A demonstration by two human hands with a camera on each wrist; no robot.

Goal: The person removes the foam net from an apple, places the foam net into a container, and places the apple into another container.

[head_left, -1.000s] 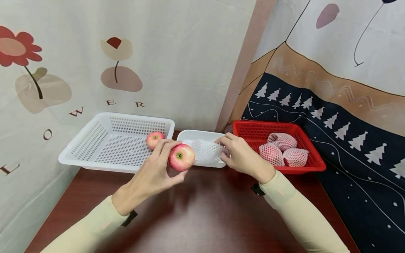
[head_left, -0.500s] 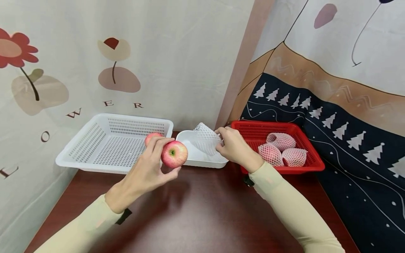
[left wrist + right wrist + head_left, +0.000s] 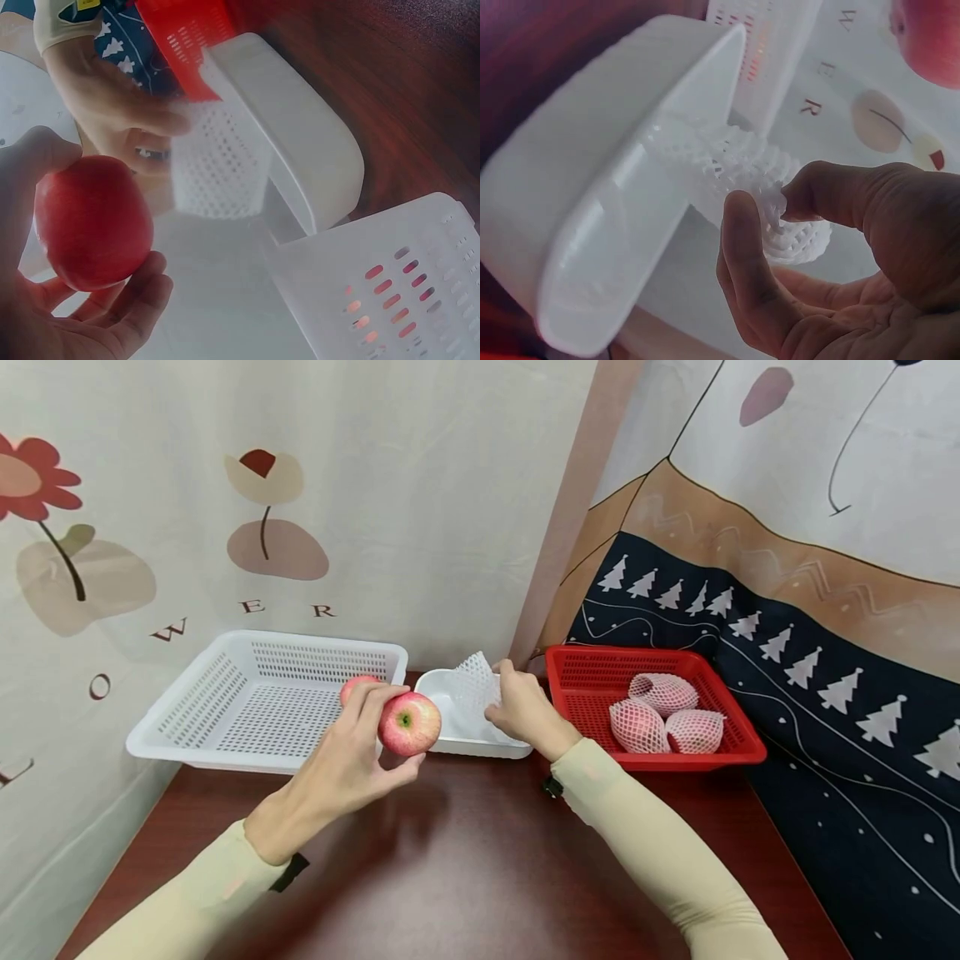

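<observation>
My left hand point(image 3: 347, 746) grips a red-and-yellow apple point(image 3: 409, 723) in front of the white basket's right end, its stem end facing the head camera. Between thumb and fingers, my right hand point(image 3: 525, 706) pinches a white foam fruit net point(image 3: 474, 683) above a small white tray point(image 3: 480, 747). The left wrist view shows the net point(image 3: 221, 161) hanging beside the tray's rim, apart from the apple point(image 3: 94, 223). In the right wrist view the thumb and a fingertip hold the net point(image 3: 727, 169) near one end. Another apple point(image 3: 356, 685) in the basket is partly hidden behind my left hand.
A white slotted basket point(image 3: 187, 727) stands on the left of the dark red table point(image 3: 480, 860). At the right, a red basket point(image 3: 585, 706) holds several things, including net-wrapped apples point(image 3: 639, 727). Printed curtains point(image 3: 420, 510) hang close behind the containers.
The right hand has lifted the foam net up out of the white tray and moved left with it. The left hand, still holding the apple, has shifted slightly left.
</observation>
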